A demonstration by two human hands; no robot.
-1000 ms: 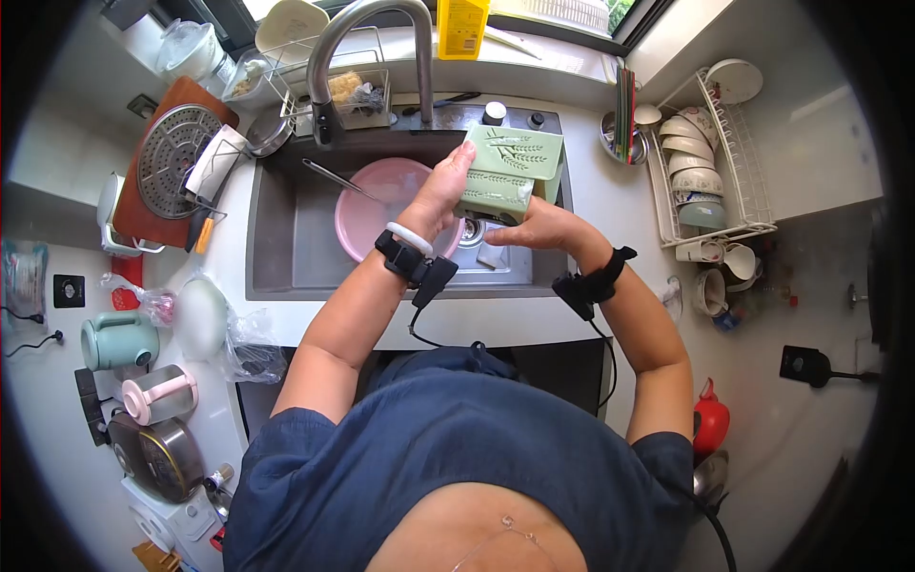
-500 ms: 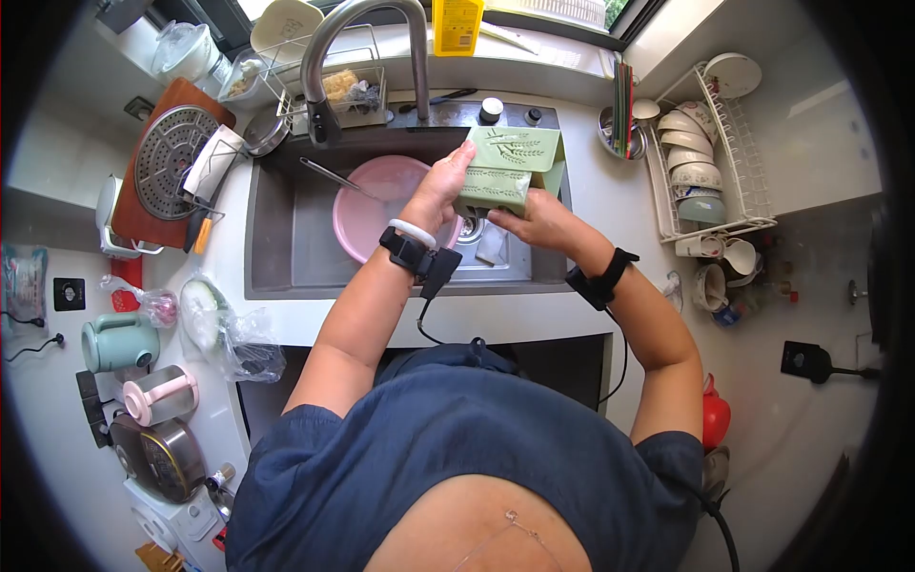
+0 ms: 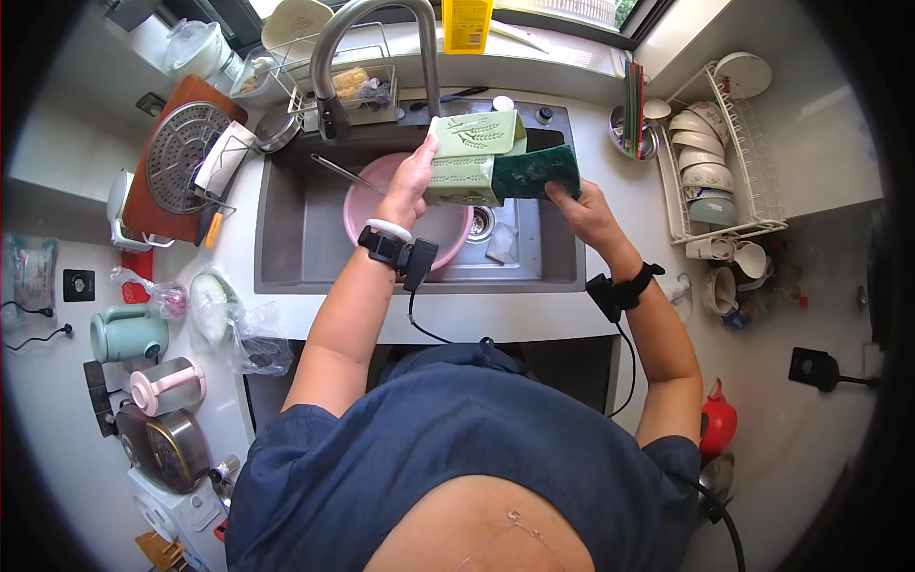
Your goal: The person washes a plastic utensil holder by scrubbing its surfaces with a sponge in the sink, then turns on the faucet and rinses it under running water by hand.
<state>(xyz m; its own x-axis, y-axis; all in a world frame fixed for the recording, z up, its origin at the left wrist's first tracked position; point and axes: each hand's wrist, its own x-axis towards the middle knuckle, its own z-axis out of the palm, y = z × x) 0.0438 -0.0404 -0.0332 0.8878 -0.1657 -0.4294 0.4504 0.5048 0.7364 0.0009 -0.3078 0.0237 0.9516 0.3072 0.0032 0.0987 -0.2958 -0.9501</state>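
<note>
Over the sink, my left hand grips the left end of a light green box with embossed leaf patterns and slots, tilted on its side. My right hand pinches the outer corner of a dark green scouring pad. The pad's left edge meets the open right end of the box; how far it reaches inside is hidden. Below sits a pink basin, partly covered by the box and my left hand. A long metal handle leans over its rim.
The faucet arches above the sink's back left. A dish rack of bowls stands right, beside a bowl holding chopsticks. A round steamer plate leans left, with a teal kettle and bagged produce nearer.
My right hand has moved right, away from the box, and the dark green scouring pad now shows between them. The box and my left hand have shifted left.
</note>
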